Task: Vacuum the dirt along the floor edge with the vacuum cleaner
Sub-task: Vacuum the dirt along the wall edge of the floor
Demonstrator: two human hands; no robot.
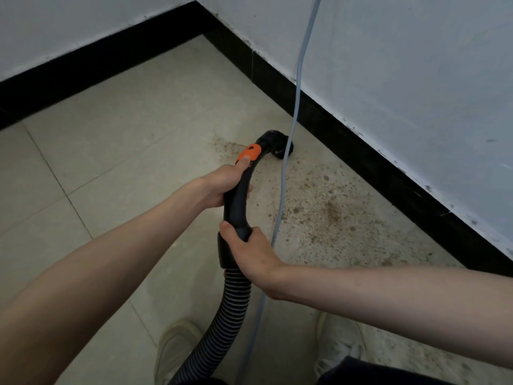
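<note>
I hold a black vacuum handle with both hands. My left hand grips its upper part, thumb resting on the orange slider. My right hand grips the lower end, where the ribbed hose joins. The black nozzle rests on the tiled floor, close to the black skirting. Brown dirt lies scattered on the floor along the right-hand skirting, and a smaller patch of dirt sits left of the nozzle.
A grey cable hangs down the white wall and runs across the floor past the nozzle toward my feet. Two light shoes stand at the bottom. The walls meet in a corner at the top.
</note>
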